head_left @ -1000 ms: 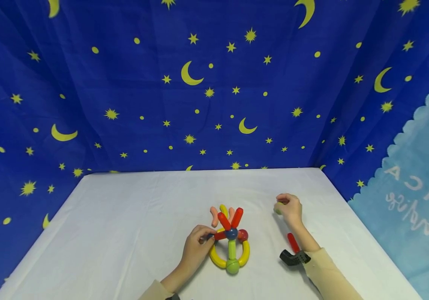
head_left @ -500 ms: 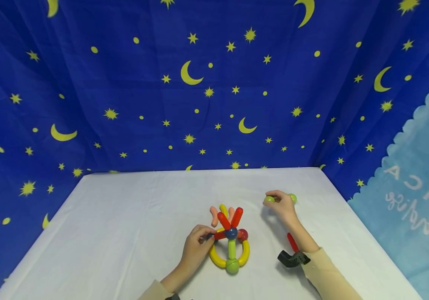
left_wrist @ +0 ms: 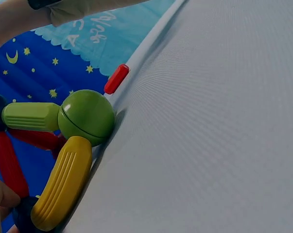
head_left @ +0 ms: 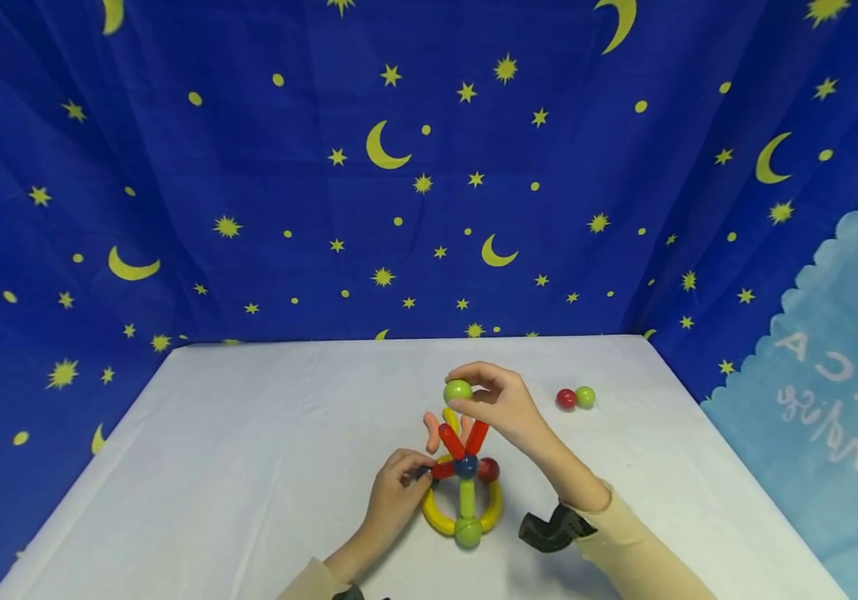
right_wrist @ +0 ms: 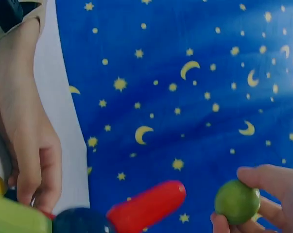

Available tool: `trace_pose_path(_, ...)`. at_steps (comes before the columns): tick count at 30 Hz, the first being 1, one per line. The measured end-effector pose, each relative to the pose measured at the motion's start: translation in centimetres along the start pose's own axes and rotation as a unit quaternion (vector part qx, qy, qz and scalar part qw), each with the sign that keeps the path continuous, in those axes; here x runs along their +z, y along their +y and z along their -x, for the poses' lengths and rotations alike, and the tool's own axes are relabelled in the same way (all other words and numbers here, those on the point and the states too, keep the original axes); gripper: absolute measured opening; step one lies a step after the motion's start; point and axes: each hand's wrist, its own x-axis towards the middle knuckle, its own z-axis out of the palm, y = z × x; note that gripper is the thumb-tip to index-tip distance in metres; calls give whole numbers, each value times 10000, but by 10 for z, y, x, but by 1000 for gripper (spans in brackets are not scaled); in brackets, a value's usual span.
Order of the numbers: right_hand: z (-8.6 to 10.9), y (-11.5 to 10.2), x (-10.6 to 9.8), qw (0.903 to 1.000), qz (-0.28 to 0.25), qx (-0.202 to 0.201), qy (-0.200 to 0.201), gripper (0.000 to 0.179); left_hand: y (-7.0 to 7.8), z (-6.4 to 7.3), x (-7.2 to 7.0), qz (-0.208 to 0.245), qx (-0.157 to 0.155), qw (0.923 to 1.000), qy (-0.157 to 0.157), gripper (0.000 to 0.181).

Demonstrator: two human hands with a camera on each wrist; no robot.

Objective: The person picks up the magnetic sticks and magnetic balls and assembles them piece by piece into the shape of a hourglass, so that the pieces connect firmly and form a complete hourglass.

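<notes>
A construction of balls and sticks stands on the white table. A blue ball (head_left: 466,467) forms its top, and two red sticks (head_left: 451,442) slant upward from it. A green stick (head_left: 468,500) runs down to a green ball (left_wrist: 87,116), and yellow curved sticks (head_left: 438,518) make the base. At its left side my left hand (head_left: 396,492) pinches a dark blue ball (left_wrist: 25,216). My right hand (head_left: 507,408) holds a loose light green ball (right_wrist: 237,202) between thumb and fingers, above the red sticks and apart from them. A dark red ball (head_left: 489,469) sits at the right.
Pink curved sticks (head_left: 432,432) and a yellow piece (head_left: 450,419) lie behind the construction. Farther right, a red ball (head_left: 566,399) lies beside another green ball (head_left: 585,397). A loose red stick (left_wrist: 116,79) shows in the left wrist view. A blue star-patterned cloth (head_left: 308,208) hangs behind.
My right hand has carried one light green ball leftward from the right of the table to above the red sticks. The left hand and the construction have stayed in place.
</notes>
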Motion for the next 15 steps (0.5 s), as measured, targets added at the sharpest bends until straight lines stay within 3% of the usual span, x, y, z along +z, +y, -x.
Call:
trace_pose_path(3,0,-4,8,9990,149,-299,-302,32,0,-1,0,-46,9,10000,-38,15)
trace_pose_path(8,3,-1,16,9962,519,-395,-582,36,1,1,0,-52,77,9999,-50,13)
trace_pose_path(15,5,2,19,9937,775,-493,-644,37,-1,1,0,-18,223,9997,28,14)
